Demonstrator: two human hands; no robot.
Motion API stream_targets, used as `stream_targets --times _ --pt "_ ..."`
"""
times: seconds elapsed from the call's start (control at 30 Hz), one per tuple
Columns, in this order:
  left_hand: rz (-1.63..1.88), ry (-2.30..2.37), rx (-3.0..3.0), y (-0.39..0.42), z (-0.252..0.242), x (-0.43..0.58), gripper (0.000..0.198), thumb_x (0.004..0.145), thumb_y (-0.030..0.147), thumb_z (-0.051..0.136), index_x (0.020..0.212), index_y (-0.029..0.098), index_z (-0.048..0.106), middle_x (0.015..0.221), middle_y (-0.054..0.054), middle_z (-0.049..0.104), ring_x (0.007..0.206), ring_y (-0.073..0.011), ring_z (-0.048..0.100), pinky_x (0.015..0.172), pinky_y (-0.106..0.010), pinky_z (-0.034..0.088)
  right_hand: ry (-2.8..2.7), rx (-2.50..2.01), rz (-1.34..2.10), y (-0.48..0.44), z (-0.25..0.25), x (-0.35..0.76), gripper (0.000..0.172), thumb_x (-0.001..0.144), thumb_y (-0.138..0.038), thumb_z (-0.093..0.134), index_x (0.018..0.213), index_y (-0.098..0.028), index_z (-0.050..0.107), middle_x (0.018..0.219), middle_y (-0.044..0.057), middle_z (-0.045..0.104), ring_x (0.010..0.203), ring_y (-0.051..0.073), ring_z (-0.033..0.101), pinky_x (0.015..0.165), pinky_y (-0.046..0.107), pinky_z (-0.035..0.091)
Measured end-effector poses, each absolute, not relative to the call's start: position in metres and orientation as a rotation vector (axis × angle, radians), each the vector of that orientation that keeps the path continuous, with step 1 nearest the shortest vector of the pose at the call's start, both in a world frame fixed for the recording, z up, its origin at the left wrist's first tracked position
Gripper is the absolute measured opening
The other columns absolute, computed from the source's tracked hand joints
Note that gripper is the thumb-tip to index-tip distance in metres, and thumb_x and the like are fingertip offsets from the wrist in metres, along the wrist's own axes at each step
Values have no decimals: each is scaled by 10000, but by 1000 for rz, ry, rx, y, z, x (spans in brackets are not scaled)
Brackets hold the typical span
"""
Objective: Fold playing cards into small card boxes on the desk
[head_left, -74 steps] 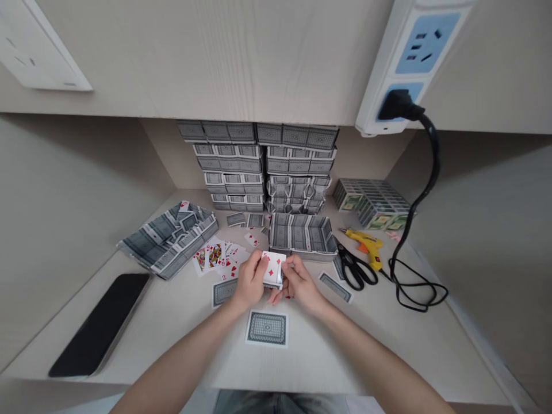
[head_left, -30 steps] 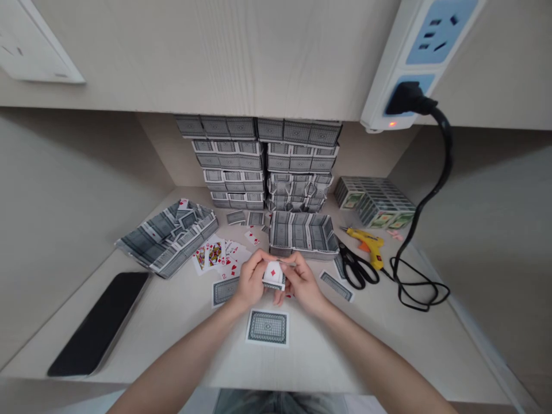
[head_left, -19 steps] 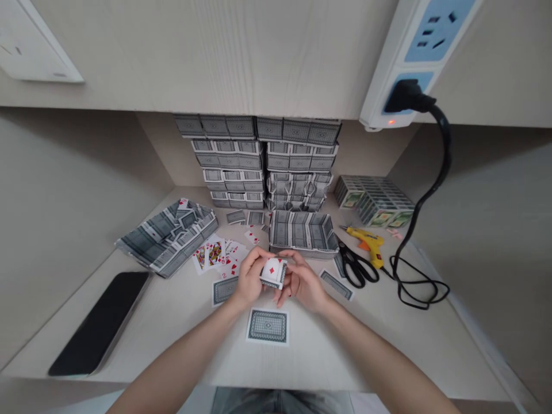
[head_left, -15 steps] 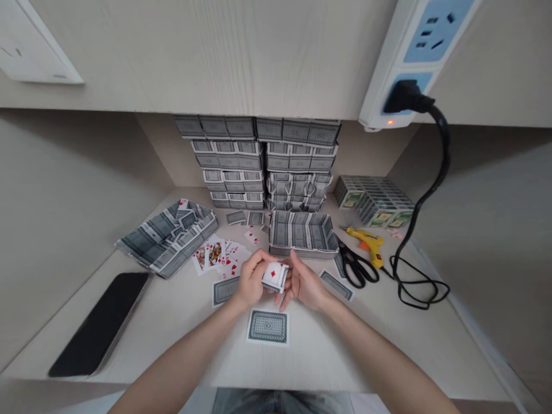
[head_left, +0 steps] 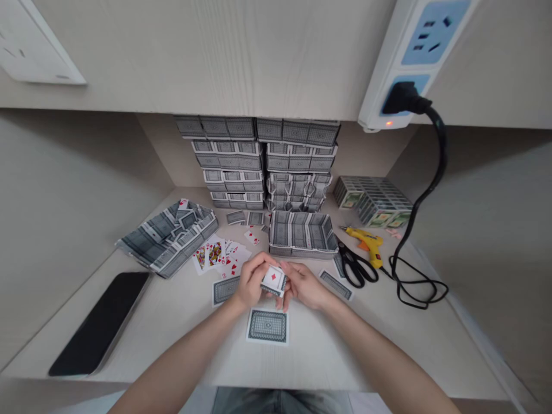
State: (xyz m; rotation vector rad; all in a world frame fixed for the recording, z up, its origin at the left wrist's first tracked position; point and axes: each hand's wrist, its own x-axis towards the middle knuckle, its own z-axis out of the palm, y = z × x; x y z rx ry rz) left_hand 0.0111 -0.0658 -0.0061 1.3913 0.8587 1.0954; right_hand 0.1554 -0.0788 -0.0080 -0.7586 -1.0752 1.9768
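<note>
A pale wooden desk (head_left: 319, 362) spread across the lower part of the head view, with stacked card boxes (head_left: 302, 161) rising at upper centre. Just below the middle of the frame, the left hand (head_left: 250, 282) gripped the left side of a folded playing card (head_left: 273, 278), a red diamond facing up. The right hand (head_left: 304, 286) pinched that card near its upper right corner, some fingers showing beneath it. A face-down card (head_left: 268, 326) lay at lower centre, below both hands. Right of centre sat an open card tray (head_left: 302, 251), black scissors (head_left: 357, 268) and a yellow glue gun (head_left: 370, 244).
</note>
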Motion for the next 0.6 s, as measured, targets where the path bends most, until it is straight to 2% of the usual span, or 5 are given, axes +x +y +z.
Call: stream_targets --times 0.13,0.2,0.3,0.6 --pt "1072 948 1418 -64 -3 13 254 783 384 464 913 169 505 524 62 464 388 -71 424 353 -166 321 -1106 -826 1912 -78 -8 156 444 770 -546 462 953 -141 484 661 38 646 452 159 615 386 264 499" --pt "1047 1051 1495 -61 -3 14 222 773 374 486 790 155 520 513 57 446 433 -72 429 389 -163 325 -1125 -871 1875 -77 -7 157 446 754 -559 472 917 -143 487 645 32 636 458 161 618 389 263 502" --pt "1024 1132 1631 -57 -4 13 309 784 369 463 569 150 428 471 55 383 451 -65 388 422 -167 305 -1157 -883 1858 -77 -7 159 428 753 -561 468 850 -144 488 619 19 619 461 161 619 388 261 500" --pt "1001 1205 1924 -60 -4 10 318 803 355 424 554 157 432 485 51 380 484 -72 360 483 -182 294 -1264 -955 1815 -80 2 160 395 762 -549 445 770 -155 472 545 -21 591 445 142 614 366 202 442"
